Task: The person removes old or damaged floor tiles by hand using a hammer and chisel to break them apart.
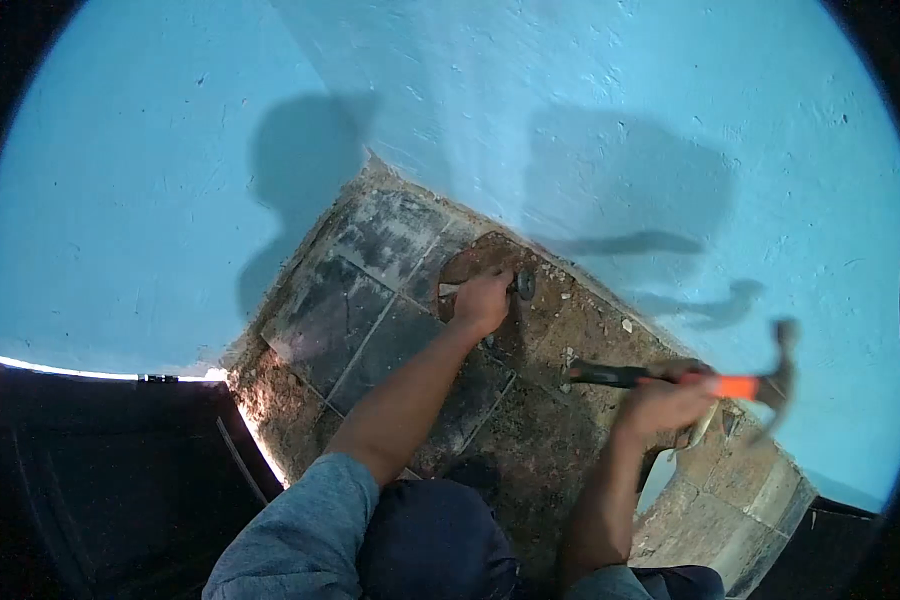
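My left hand (483, 303) is closed around a chisel (450, 290). Its round dark striking head (524, 285) sticks out on the right of the fist, and a pale flat end shows on the left. The chisel lies low over a broken patch of floor (550, 320), where brown rubble is exposed beside grey tiles (380, 330). To the right, my right hand (667, 405) grips a claw hammer (738, 387) by its orange and black handle. The hammer's metal head points away to the right, apart from the chisel, slightly blurred.
Two light-blue walls (620, 120) meet at a corner beyond the floor. Loose chips (627, 325) lie along the right wall's base. A dark door-like panel (110, 480) stands at left, with bright light along its edge. My knee (435, 545) is close below.
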{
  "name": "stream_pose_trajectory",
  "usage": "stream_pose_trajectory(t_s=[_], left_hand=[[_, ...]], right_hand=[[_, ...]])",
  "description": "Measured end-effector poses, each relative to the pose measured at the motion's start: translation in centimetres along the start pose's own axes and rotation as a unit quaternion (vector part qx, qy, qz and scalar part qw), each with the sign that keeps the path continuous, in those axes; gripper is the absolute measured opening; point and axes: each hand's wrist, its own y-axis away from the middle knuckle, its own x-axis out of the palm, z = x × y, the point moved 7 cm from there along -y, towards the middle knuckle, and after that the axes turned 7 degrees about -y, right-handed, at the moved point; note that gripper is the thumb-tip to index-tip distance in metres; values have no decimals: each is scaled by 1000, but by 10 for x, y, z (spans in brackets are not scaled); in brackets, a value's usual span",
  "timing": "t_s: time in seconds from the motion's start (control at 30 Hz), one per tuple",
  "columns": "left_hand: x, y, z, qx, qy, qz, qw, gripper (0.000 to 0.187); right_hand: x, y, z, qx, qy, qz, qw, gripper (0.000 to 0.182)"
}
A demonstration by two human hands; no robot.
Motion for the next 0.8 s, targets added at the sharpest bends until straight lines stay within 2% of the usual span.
stream_pose_trajectory(t_s=[0.07, 0.1, 0.13, 0.17, 0.27, 0.37, 0.47, 0.57, 0.7, 0.8], left_hand=[[-2, 2, -3, -7, 1, 19, 1000, 39], [-2, 2, -5, -7, 2, 33, 999, 38], [-2, 1, -7, -6, 2, 48, 999, 38], [-1, 3, -9, -5, 2, 64, 998, 38], [-4, 3, -4, -26, 4, 22, 999, 38], [-17, 7, -7, -42, 4, 25, 999, 36], [-5, 12, -22, -8, 15, -10, 1000, 30], [16, 14, -23, 6, 4, 23, 1000, 26], [8, 15, -17, 11, 4, -27, 1000, 25], [-2, 16, -11, -4, 2, -31, 1000, 25]], right_hand=[[9, 51, -116, -5, 85, 112, 990, 37], [35, 84, -131, -42, 385, 354, 851, 39], [40, 93, -155, 138, 340, 387, 846, 38], [43, 106, -174, 314, 283, 406, 810, 37], [-5, 103, -204, 198, 323, 377, 845, 37], [-27, 114, -191, 344, 314, 347, 814, 35], [-50, 123, -230, 402, 211, 308, 836, 34], [-35, 109, -185, 417, 221, 305, 827, 32], [-30, 76, -180, 341, 235, 298, 860, 29], [-15, 47, -137, 311, 203, 273, 888, 29]])
